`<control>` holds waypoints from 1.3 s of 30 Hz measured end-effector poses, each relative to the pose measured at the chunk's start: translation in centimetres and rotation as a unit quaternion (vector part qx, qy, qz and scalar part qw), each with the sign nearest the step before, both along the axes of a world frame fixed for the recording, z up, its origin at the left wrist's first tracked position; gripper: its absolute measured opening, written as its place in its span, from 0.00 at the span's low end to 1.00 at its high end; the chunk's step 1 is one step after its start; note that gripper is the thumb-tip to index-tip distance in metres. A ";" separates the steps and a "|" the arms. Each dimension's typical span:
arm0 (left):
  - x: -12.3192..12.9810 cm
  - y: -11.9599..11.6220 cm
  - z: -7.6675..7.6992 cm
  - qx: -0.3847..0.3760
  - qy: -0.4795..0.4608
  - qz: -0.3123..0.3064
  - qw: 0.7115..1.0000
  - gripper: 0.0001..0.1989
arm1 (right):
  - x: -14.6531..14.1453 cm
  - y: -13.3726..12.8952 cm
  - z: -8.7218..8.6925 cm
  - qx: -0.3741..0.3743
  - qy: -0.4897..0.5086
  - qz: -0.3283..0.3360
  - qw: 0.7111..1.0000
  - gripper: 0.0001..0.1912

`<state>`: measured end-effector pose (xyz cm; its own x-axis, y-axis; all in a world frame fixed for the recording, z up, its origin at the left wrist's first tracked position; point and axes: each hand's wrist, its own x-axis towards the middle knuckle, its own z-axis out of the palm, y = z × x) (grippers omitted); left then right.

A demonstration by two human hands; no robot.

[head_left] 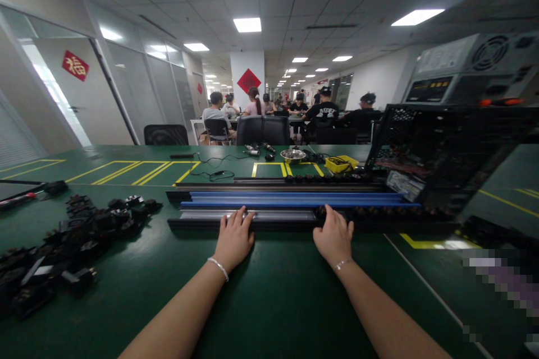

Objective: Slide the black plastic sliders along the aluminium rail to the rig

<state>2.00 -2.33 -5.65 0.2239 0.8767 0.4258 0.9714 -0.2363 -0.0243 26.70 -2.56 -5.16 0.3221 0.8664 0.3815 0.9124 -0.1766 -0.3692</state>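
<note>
Rests the left hand on the long black rail lying across the centre of the frame, with fingers loosely spread over its clear strip. Sets the right hand farther right on the same rail, beside a row of dark pieces; impossible to tell whether pinching one. Has blue strips just beyond, a heap of black parts at left of frame, all on the green worktop.

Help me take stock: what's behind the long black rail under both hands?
Long narrow blue strips, then long dark rails; green tabletop directly beneath them is hidden.
</note>
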 end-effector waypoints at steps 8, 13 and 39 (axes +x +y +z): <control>0.0 0.0 -0.1 0.002 -0.002 -0.001 1.000 0.25 | 0.0 -0.1 0.2 0.003 0.003 0.015 1.000 0.30; 0.0 0.0 0.0 0.003 -0.002 0.000 1.000 0.24 | 0.0 -0.1 0.1 0.008 -0.001 0.022 1.000 0.28; 0.2 0.0 -0.3 0.009 0.010 0.004 1.000 0.27 | -0.3 0.0 -0.4 0.010 -0.013 0.067 0.998 0.28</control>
<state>2.17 -2.30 -5.90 0.2254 0.8704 0.4378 0.9725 -0.2281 -0.0472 26.41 -2.53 -5.55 0.1932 0.8930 0.4065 0.9365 -0.0444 -0.3477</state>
